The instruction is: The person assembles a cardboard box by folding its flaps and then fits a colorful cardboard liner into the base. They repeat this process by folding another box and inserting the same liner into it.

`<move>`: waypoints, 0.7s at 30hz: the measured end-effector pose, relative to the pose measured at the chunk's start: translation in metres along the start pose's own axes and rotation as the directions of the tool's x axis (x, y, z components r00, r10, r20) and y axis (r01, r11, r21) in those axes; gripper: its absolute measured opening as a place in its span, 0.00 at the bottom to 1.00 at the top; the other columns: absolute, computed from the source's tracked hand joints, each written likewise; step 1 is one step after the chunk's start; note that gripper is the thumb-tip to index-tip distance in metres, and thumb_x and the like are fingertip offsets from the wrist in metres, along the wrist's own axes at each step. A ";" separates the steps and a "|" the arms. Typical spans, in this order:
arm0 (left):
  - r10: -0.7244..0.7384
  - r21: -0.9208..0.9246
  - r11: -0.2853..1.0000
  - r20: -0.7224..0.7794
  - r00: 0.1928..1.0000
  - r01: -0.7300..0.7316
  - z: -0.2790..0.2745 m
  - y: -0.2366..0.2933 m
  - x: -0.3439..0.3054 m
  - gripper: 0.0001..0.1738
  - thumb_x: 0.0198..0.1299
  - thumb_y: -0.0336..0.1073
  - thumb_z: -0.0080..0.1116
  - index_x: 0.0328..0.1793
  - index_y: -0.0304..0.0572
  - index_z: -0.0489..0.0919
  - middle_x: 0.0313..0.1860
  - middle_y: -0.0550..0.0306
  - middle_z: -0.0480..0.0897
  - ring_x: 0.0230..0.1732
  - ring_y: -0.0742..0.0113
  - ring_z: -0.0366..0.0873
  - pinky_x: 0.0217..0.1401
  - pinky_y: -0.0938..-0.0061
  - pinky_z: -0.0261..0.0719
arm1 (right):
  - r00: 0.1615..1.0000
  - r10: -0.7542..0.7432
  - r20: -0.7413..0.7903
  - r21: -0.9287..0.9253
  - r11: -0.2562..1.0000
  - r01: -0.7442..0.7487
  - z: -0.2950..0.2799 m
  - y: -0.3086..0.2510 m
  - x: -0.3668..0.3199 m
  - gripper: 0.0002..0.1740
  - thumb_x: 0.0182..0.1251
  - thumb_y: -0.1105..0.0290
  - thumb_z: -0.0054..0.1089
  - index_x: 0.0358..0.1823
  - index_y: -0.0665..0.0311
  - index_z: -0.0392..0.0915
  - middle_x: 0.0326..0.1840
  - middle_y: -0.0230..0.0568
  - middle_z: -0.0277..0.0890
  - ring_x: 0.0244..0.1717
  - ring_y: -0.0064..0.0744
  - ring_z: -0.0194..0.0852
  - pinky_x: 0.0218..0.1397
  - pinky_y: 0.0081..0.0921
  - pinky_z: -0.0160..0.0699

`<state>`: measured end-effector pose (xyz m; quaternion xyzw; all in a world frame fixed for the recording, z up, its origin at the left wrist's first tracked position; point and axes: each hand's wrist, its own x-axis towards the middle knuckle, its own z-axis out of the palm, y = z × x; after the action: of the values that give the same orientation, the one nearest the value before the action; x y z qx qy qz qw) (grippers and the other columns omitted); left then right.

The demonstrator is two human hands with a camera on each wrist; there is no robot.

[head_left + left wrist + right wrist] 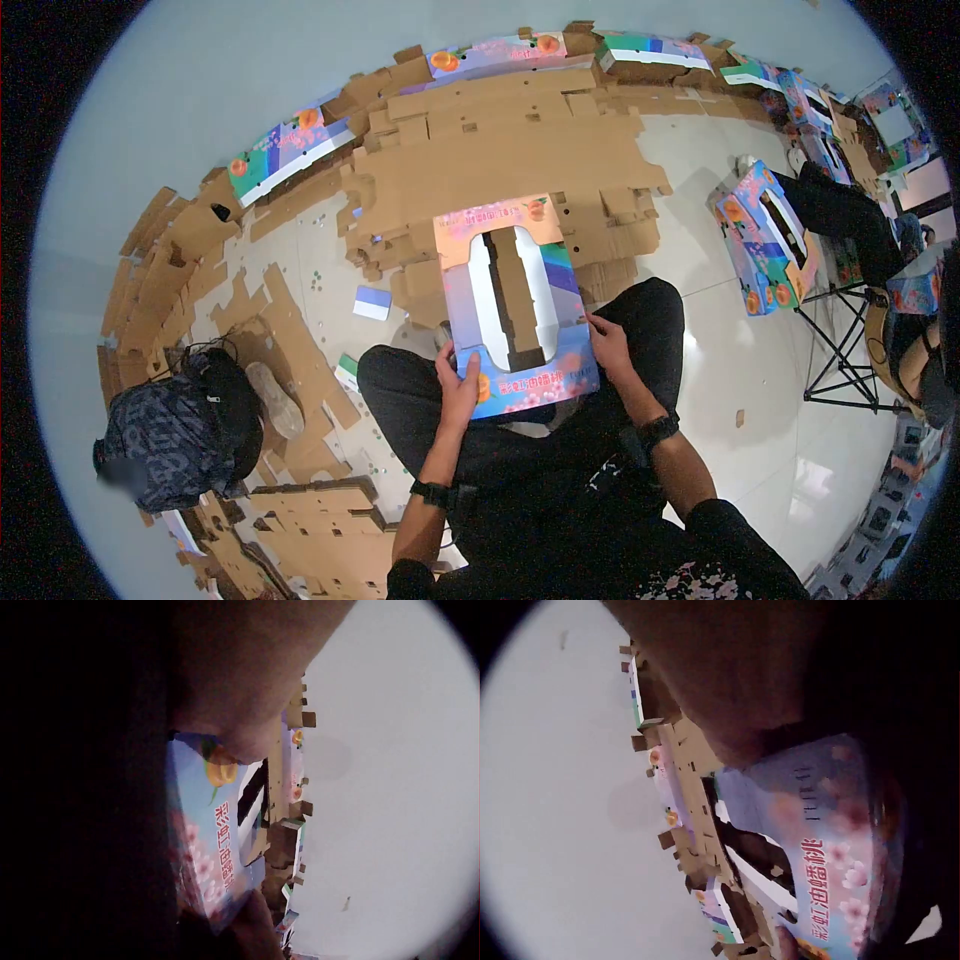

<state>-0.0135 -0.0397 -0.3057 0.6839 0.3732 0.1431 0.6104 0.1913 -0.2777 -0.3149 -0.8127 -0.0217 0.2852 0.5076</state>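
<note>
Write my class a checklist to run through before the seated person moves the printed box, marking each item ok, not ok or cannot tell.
1. Left hand on the box: ok; it grips the lower left edge, thumb on the printed face.
2. Right hand on the box: ok; it touches the right edge.
3. Right fingers wrapped underneath: cannot tell; the box hides that side.
4. Printed face toward the head camera: ok.
5. Bare floor straight ahead: not ok; flattened cardboard covers much of it.
6. Backpack apart from the box: ok; it lies off to the person's left.
</note>
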 end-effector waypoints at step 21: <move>-0.006 0.036 0.999 0.000 1.000 0.006 -0.001 0.009 -0.003 0.36 0.73 0.45 0.62 0.78 0.34 0.62 0.72 0.40 0.66 0.71 0.52 0.68 0.77 0.60 0.65 | 0.802 -0.553 -0.225 -0.214 0.831 0.513 0.011 -0.053 -0.045 0.13 0.65 0.69 0.71 0.49 0.63 0.82 0.53 0.45 0.81 0.57 0.48 0.76 0.64 0.40 0.75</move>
<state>-0.0134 -0.0410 -0.2964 0.6938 0.3777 0.1346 0.5983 0.1618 -0.2578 -0.2546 -0.8394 -0.1986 0.0118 0.5058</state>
